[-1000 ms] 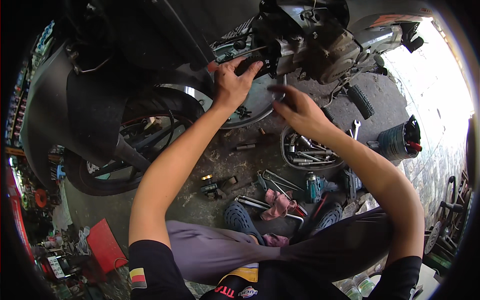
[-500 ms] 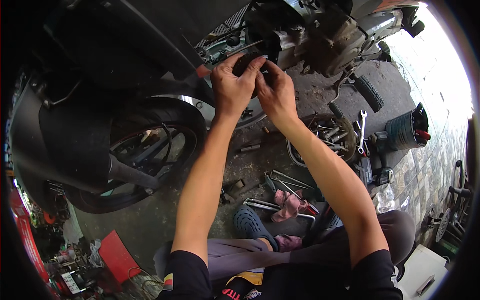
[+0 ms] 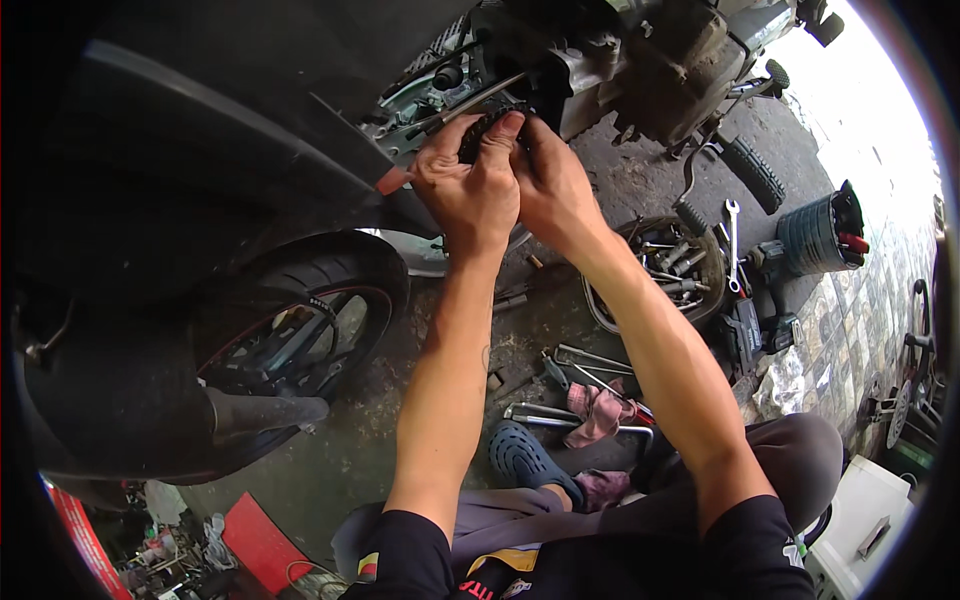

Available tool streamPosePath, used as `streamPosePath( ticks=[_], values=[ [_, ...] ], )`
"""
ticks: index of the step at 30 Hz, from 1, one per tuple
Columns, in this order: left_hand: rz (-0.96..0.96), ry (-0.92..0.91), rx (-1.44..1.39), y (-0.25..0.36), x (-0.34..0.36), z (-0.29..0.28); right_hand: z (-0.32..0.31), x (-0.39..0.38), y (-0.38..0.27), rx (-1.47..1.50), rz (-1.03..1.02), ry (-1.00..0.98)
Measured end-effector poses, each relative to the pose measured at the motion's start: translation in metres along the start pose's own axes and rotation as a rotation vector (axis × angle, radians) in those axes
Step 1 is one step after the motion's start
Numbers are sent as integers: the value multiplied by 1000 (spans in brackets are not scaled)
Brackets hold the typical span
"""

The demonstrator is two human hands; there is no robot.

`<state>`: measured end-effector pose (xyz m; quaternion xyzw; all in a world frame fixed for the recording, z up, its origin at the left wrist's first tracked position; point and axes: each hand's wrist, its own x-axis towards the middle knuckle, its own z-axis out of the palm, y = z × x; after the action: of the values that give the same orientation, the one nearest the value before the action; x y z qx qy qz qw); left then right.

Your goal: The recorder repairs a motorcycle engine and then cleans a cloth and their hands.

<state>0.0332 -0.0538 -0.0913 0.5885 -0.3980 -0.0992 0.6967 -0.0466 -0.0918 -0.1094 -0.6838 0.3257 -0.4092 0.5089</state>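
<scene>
Both my hands are raised together in front of a motorcycle's open engine side (image 3: 650, 75). My left hand (image 3: 468, 190) is closed on a dark round part with a toothed or ribbed rim (image 3: 482, 135), its thumb laid over the front. Against it, my right hand (image 3: 555, 185) curls its fingers round the same part from the other side. Most of the part is hidden by my fingers and palms, so its exact kind cannot be told. Just beyond the hands a thin metal rod (image 3: 475, 103) crosses the exposed machinery.
The motorcycle's wheel (image 3: 385, 300) stands at the left. To the right lie a tray of sockets and bolts (image 3: 715, 290), a combination wrench (image 3: 733, 245), a cordless power tool (image 3: 770, 270) and a blue tin (image 3: 815, 240). A pink rag (image 3: 598, 415) rests among metal bars near my clog (image 3: 525, 455).
The view has shifted a little, moving the floor items rightward. My left wrist has turned and my hands have drawn closer together, still gripping the dark round part.
</scene>
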Motion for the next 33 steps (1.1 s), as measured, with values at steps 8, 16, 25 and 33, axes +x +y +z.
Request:
streamPosePath(
  ticks=[8, 16, 25, 33],
  values=[
    [16, 30, -81, -4, 0, 1, -6, 4, 2, -153, 10, -59],
    [47, 33, -167, -6, 1, 1, -8, 5, -3, -156, -115, -47],
    [60, 47, -176, -11, 4, 2, -9, 4, -2, -86, -49, -90],
    [102, -15, -90, -1, 5, -3, -7, -23, -13, -51, -77, 26]
  ],
)
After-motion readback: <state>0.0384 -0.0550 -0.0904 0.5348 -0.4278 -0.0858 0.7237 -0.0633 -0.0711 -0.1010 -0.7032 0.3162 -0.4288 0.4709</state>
